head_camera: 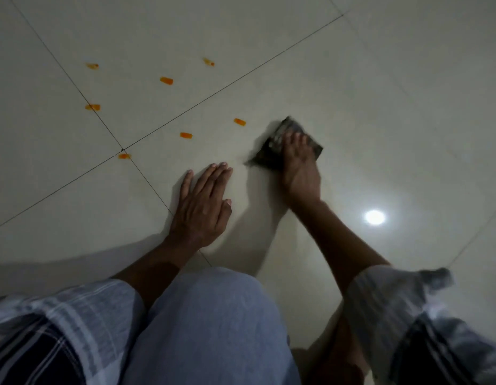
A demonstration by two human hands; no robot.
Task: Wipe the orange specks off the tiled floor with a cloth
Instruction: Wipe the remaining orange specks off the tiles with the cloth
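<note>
Grip: right hand [299,165] presses down on the dark cloth [285,143], fingers spread over it and seemingly curled at its far edge, though motion blur leaves that unsure; left hand [202,201] lies flat on the floor, fingers straight, holding nothing
Cloth: small, dark, mottled, folded to a rough square; it sits on the tile just right of the nearest specks; likely light and limp, so best pinned under the palm and dragged rather than pinched at a corner
Specks: seven orange specks [240,122], short smears, scattered left of and beyond the cloth, none touched by it; they look thin and probably wipe off with pressure
Floor: tiled floor [380,93], pale, glossy, large squares with thin dark grout lines; probably slick under the cloth
Onward: lamp reflection [374,217] glares at right; checked sleeves [74,315] and pale trousers [213,323] fill the near edge
</note>
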